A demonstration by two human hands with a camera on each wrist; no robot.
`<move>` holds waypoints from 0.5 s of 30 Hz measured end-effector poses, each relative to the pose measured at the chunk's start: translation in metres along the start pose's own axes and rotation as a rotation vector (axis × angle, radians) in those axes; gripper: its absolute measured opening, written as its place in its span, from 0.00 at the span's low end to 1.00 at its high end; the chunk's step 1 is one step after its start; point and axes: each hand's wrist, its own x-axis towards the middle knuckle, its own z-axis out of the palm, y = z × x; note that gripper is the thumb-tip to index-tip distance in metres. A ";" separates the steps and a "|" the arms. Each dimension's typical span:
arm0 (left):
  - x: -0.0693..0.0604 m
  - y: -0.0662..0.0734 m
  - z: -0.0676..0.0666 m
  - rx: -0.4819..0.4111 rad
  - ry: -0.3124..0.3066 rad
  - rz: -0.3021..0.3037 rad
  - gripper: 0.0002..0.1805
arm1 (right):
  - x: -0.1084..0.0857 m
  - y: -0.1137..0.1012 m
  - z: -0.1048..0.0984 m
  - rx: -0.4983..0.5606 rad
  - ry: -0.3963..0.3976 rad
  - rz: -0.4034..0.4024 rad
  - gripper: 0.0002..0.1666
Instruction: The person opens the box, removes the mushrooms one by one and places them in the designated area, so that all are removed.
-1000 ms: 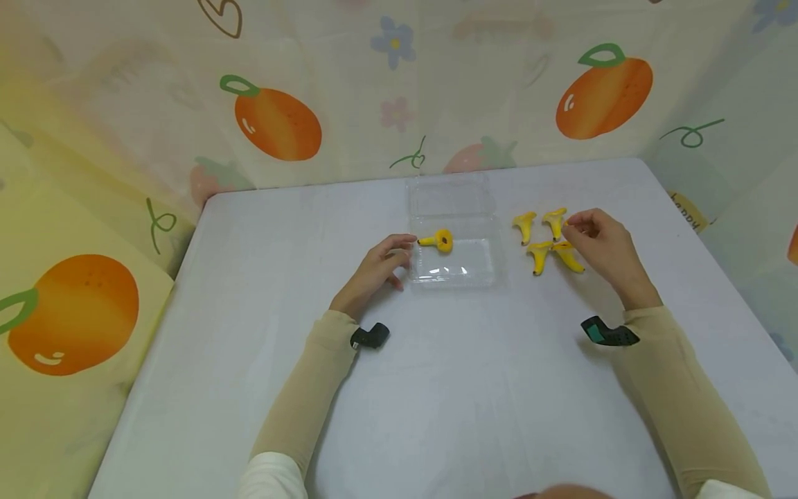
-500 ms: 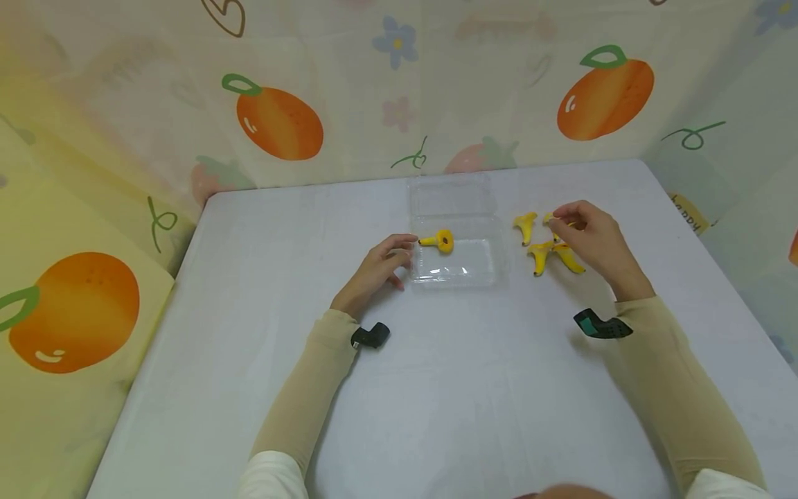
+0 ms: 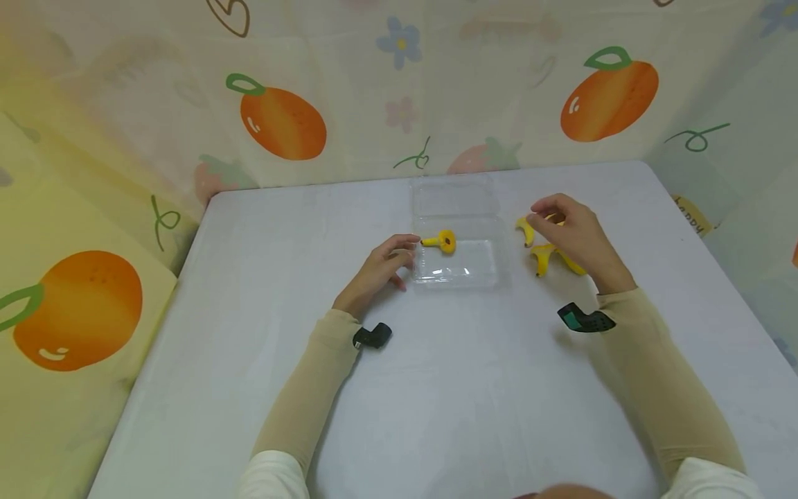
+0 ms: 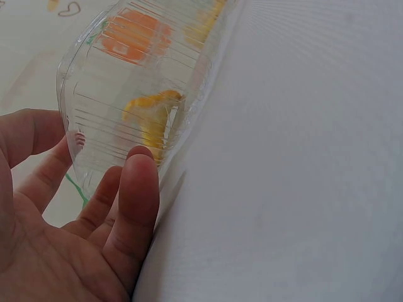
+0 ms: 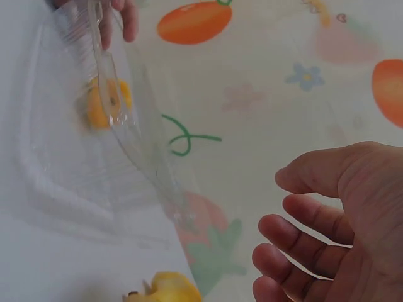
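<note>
My left hand (image 3: 377, 270) touches the left side of a clear plastic clamshell box (image 3: 464, 277), whose lid lies back. In the left wrist view its loosely bent fingers rest against the box's wall. Inside the box lies a yellow banana-peel-shaped piece (image 3: 445, 241) with a round, dark-centred head and narrow stem. My right hand (image 3: 580, 232) hovers over several similar yellow pieces (image 3: 542, 258) right of the box, partly hiding them. In the right wrist view this hand (image 5: 321, 226) has loosely curved fingers, thumb apart, with nothing visible between them.
White cloth covers the table (image 3: 449, 388). A fruit-printed curtain (image 3: 349, 83) hangs behind it and at both sides. Black wrist devices (image 3: 373, 336) sit on both sleeves.
My right hand has moved left and slightly away from me over the yellow pieces, covering more of them. The left hand and the box have stayed put.
</note>
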 end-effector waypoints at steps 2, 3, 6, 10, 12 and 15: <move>0.000 0.000 0.000 0.004 0.000 0.001 0.22 | 0.001 -0.004 0.002 0.007 -0.001 -0.013 0.27; 0.000 0.000 -0.001 0.004 0.000 0.002 0.22 | 0.002 -0.006 0.003 0.013 -0.001 -0.022 0.27; 0.000 0.000 -0.001 0.006 0.000 0.004 0.22 | 0.004 -0.012 0.007 0.031 -0.009 -0.042 0.27; 0.000 0.000 -0.001 0.011 0.003 0.002 0.22 | 0.007 -0.020 0.012 0.039 -0.029 -0.046 0.27; 0.000 0.001 0.000 0.012 0.002 0.005 0.22 | 0.008 -0.024 0.014 0.026 -0.042 -0.041 0.27; -0.001 0.003 0.000 0.006 0.000 0.009 0.23 | 0.009 -0.029 0.016 0.009 -0.059 -0.033 0.29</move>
